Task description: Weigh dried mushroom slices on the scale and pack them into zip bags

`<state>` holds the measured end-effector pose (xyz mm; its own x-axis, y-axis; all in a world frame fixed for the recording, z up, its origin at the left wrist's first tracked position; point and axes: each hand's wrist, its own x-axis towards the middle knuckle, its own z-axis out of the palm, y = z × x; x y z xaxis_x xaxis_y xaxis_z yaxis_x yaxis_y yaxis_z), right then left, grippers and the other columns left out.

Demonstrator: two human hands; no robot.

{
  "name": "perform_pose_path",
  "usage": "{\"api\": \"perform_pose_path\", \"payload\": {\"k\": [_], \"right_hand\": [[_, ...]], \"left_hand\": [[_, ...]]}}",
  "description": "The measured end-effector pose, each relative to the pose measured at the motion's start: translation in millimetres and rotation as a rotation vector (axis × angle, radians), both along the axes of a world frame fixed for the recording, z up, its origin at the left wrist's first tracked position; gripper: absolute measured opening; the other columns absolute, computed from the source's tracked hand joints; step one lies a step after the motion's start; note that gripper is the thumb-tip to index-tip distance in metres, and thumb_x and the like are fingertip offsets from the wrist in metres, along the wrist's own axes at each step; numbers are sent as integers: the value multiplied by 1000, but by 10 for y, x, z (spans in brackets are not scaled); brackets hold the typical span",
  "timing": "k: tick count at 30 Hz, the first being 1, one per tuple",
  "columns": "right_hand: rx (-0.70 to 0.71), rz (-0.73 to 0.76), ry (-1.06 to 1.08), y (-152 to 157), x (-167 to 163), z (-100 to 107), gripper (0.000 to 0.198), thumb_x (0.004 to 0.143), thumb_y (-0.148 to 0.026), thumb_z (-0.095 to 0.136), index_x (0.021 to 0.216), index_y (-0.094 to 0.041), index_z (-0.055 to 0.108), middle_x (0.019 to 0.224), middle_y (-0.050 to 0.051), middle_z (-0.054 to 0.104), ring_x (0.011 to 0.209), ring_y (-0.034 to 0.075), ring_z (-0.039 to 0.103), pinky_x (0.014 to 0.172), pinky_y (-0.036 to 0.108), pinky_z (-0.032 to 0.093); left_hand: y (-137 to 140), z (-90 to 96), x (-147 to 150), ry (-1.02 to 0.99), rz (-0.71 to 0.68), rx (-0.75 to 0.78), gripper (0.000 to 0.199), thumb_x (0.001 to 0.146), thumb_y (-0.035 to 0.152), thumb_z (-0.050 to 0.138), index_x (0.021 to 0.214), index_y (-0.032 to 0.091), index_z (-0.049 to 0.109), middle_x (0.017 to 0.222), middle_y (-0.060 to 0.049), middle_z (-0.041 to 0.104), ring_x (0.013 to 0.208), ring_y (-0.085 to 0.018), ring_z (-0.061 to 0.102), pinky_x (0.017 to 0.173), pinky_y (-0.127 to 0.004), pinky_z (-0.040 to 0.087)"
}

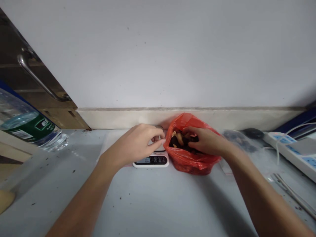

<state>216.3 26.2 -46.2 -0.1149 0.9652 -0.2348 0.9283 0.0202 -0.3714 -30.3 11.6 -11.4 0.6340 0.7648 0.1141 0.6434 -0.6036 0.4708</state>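
My left hand [141, 141] is closed in a pinch on the left rim of a red plastic bag [195, 164], reaching over a small white digital scale [151, 164]. The scale's display reads 0.0, and my hand hides part of its plate. The bag stands upright with its mouth held wide. Inside it lie several dark brown and tan dried-looking pieces [179, 139]. My right hand [207, 140] reaches into the bag from the right, fingers curled among the pieces. The fingertips are partly hidden, so what they grip does not show clearly.
At the left, a clear water bottle with a green label [37, 126] appears tilted. A white power strip [293, 148] with cables lies at the right, near a clear plastic bag [239, 140] and a black object [253, 133]. A wall [172, 59] rises directly behind the table.
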Motion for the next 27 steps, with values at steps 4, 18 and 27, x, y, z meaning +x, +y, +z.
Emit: {"api": "perform_pose_path", "payload": {"k": [4,18,27], "right_hand": [[-20,110,66,13,22,-28,27,89,-20,61,114,-24,71,117,5,78,99,22,72,82,30,52],[63,-14,-139,-10,-65,-34,29,85,-11,58,107,-19,76,108,12,81,88,25,73,68,30,47],[29,4,-67,27,43,-66,38,85,-17,64,122,-22,72,111,8,81,95,26,75,75,30,53]], "left_hand": [[-1,2,1,2,-5,3,25,94,23,48,80,21,69,81,-2,71,70,-16,61,63,-27,42],[-12,2,17,1,-6,-15,24,94,23,49,81,21,69,80,-2,70,71,-17,62,65,-29,43],[-9,7,22,9,4,-30,24,94,22,50,79,21,69,82,-2,71,71,-17,61,65,-28,42]]}}
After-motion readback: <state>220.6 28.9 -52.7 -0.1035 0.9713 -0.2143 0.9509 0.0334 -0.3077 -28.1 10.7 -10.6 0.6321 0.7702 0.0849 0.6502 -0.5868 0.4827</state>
